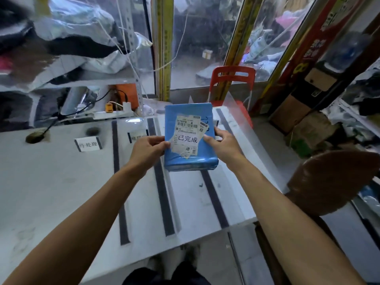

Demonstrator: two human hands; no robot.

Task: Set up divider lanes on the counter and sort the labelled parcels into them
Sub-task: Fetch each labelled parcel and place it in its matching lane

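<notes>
The blue parcel (190,138) (labelled 已完成) is gripped by left hand (149,150) and right hand (221,144); it should be lowered flat between the dividers (162,182), edges clear.

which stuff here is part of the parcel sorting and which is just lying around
Part of the job:
blue parcel, gripped by left hand and right hand
clear dividers
lane label cards

Lying about:
red chair
power strip
brown seat

Both hands (149,150) (221,144) gripping blue parcel (190,161) above counter (61,182), divider strips (162,192)
</notes>
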